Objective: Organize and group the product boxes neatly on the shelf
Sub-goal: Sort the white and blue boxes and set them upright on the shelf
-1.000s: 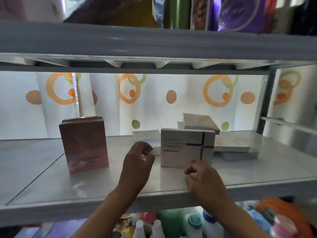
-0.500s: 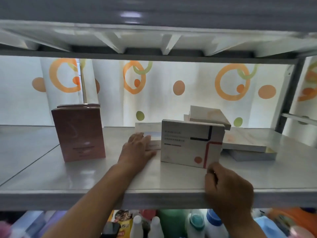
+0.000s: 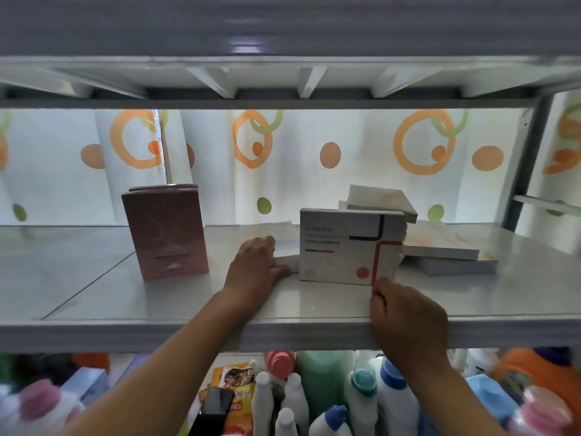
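Observation:
A white box with red and blue lines stands upright in the middle of the grey shelf. My right hand is at its lower right corner, fingers curled against the box edge. My left hand lies flat on a low white box lying to the left of the upright one. A pink box stands upright further left. Behind the white box another white box sits tilted, and flat white boxes are stacked to the right.
A shelf board hangs close overhead. A curtain with orange circles backs the shelf, and a metal upright stands at the right. Below the shelf are several bottles and a snack packet.
My left hand went forward and came down flat on the low white box. My right hand moved to the upright box's lower right corner. The view dropped lower.

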Demonstrator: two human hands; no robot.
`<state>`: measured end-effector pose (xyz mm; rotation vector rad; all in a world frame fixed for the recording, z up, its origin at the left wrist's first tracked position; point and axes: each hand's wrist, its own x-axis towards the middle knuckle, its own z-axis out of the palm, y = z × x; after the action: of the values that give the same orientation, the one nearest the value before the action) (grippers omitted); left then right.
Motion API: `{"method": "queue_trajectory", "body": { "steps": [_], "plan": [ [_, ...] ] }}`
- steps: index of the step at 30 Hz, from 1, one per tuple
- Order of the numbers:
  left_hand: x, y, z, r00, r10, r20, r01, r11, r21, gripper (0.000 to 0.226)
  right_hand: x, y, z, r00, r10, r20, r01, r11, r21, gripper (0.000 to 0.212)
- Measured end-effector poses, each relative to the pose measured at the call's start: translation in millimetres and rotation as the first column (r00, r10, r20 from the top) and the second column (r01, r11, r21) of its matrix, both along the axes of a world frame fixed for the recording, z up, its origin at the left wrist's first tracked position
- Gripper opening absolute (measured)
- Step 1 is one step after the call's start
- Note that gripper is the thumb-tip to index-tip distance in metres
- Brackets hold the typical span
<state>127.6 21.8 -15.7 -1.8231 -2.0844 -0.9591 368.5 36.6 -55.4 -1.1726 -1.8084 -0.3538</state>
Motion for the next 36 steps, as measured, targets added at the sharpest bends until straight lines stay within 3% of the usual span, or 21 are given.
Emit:
{"method": "queue_trajectory", "body": {
  "steps": [7, 12, 18, 25, 30, 36],
  "plan": [
    [-9, -18, 7, 0.998, 0.048, 0.038, -0.047, 0.999, -0.016, 0.037, -1, -1, 2, 0.999, -0.016, 0.051, 0.019, 0.998, -0.059, 0.03],
    [-18, -31, 6, 0.998, 0.055, 0.018, -0.055, 0.998, -0.025, 0.038, 5, 3, 11, 0.979, -0.051, 0.199, 0.085, 0.983, -0.162, 0.024],
    [-19, -52, 3, 1.0, 0.026, 0.006, -0.026, 0.999, -0.047, 0.039, 3, -3, 33, 0.954, 0.018, 0.3, 0.09, 0.935, -0.343, 0.046],
    [-11, -87, 3, 0.996, -0.077, 0.051, 0.079, 0.996, -0.049, 0.036, 0, -8, 37, 0.945, -0.002, 0.328, 0.137, 0.911, -0.39, 0.042],
    [-3, -111, -12, 0.998, -0.064, 0.014, 0.064, 0.997, 0.036, 0.038, -1, -12, 38, 0.937, 0.0, 0.349, 0.15, 0.903, -0.403, 0.041],
    [-7, -116, -12, 0.993, -0.114, 0.012, 0.114, 0.993, 0.019, 0.052, -3, -19, 43, 0.961, -0.006, 0.276, 0.141, 0.869, -0.474, 0.035]
  ]
}}
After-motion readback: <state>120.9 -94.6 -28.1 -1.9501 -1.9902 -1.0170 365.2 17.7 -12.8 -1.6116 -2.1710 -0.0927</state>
